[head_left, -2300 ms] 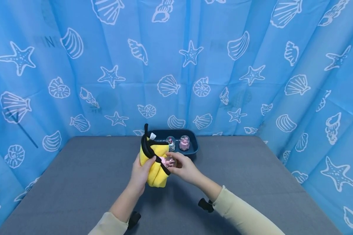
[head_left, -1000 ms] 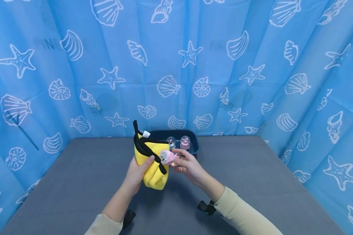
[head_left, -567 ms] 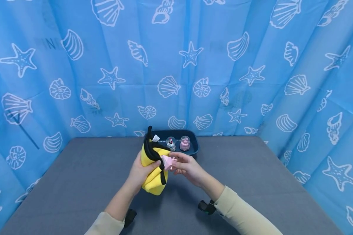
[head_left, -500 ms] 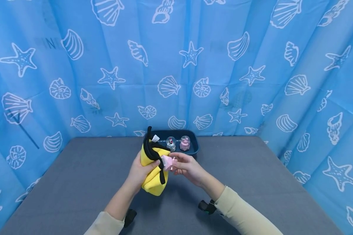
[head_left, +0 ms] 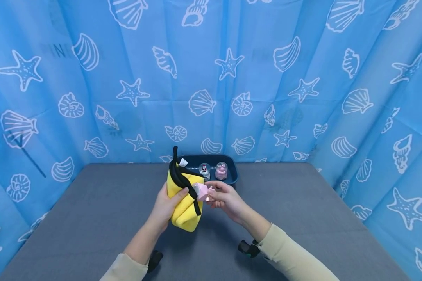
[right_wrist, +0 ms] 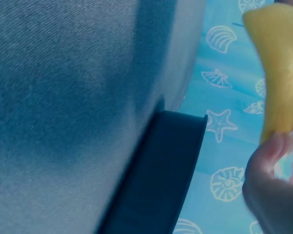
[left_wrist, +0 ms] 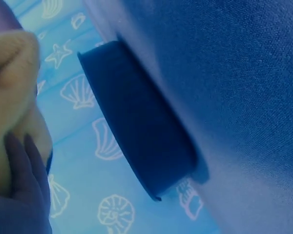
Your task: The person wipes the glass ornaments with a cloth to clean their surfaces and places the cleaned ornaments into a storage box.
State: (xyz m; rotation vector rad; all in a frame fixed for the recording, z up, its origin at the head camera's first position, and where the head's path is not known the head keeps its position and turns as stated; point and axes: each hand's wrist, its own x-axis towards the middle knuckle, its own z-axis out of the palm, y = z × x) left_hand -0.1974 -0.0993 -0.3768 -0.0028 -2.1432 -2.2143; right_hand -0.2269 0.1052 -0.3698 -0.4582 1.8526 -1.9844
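My left hand [head_left: 166,203] grips a folded yellow towel [head_left: 183,214] with black edging and a small white tag. In my right hand [head_left: 229,200], thumb and fingers pinch a small snow globe by its dome end, its pink faceted base [head_left: 201,191] turned left against the towel. The towel's dark border and my left thumb lie right at that base. Both hands are raised over the table. In the left wrist view, fingers [left_wrist: 25,168] press the towel [left_wrist: 14,107]; in the right wrist view, the clear dome [right_wrist: 285,165] shows partly between the right fingers.
Behind the hands, a dark blue tray [head_left: 235,177] stands at the table's far edge. It holds a white-based snow globe [head_left: 204,171] and a pink one [head_left: 221,171]; the towel overlaps its left part. A blue shell-patterned curtain [head_left: 228,128] hangs behind the grey table [head_left: 285,218].
The snow globe has been turned: its dome end pointed right with the base in the towel, then the underside tipped towards view. Now more base shows outside the towel, which swung left and back.
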